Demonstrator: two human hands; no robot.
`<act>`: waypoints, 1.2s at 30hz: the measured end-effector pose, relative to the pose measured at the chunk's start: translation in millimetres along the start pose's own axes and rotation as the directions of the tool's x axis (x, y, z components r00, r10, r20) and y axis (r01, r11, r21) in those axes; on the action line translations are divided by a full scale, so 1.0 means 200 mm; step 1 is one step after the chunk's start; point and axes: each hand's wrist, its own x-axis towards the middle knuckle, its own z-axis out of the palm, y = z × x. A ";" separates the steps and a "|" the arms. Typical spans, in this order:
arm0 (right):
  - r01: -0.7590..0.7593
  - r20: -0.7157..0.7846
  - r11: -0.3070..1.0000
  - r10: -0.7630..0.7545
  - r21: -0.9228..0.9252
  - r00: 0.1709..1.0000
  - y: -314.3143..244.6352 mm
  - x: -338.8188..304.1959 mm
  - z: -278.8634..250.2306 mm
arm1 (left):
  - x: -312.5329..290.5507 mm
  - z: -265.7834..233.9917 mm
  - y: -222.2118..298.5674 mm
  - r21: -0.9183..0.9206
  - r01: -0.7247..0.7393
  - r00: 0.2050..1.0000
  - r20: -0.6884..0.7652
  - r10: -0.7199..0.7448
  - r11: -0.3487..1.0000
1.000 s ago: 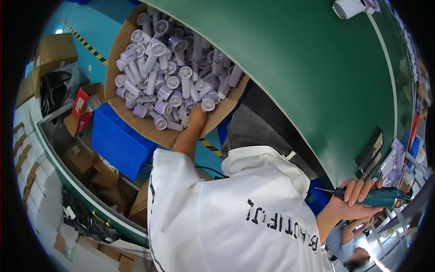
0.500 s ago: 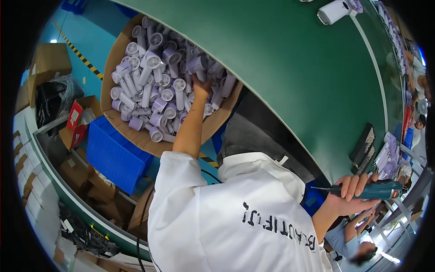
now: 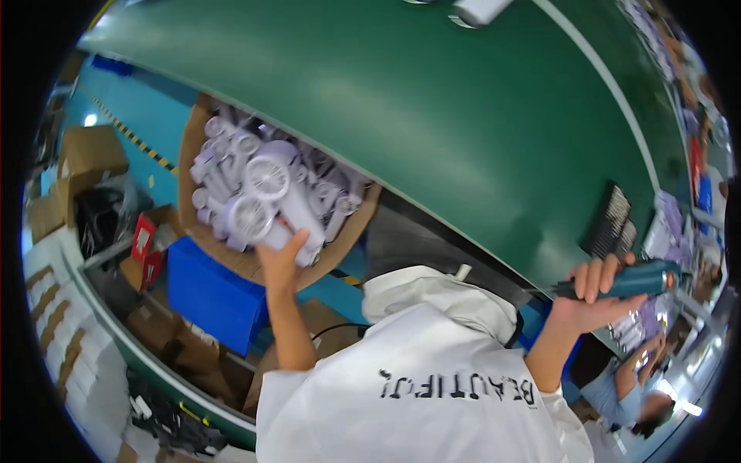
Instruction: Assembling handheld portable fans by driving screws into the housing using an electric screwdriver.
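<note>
Our left hand [image 3: 281, 257] grips two pale fans [image 3: 296, 205], which stick out just beyond it; farther out, a cardboard box [image 3: 358, 224] holds more fans [image 3: 219, 174]. Well to its right, our right hand [image 3: 596, 299] clasps a power screwdriver [image 3: 644, 279].

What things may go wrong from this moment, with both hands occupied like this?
The left hand seems to grip two handheld fans together above the cardboard box, so one might slip and drop onto the other fans piled inside.

The right hand holds an electric screwdriver near the black trays on the green table; a careless swing could bump them and spill their small contents.
</note>
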 end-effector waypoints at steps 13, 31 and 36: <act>-0.336 -0.210 0.658 0.265 -0.674 0.941 -0.01 0.07 -0.04 | -0.57 1.34 0.43 0.237 0.027 0.579 0.788 -0.209 0.971; -0.319 -0.263 0.481 0.181 -0.817 0.948 -0.07 0.13 -0.19 | -0.53 1.70 0.50 0.536 -0.764 0.619 0.766 0.173 0.359; -0.069 -0.041 0.700 0.057 -0.711 0.998 -0.15 0.06 -0.26 | -0.55 1.60 0.46 -0.008 -0.999 0.006 0.965 0.263 0.052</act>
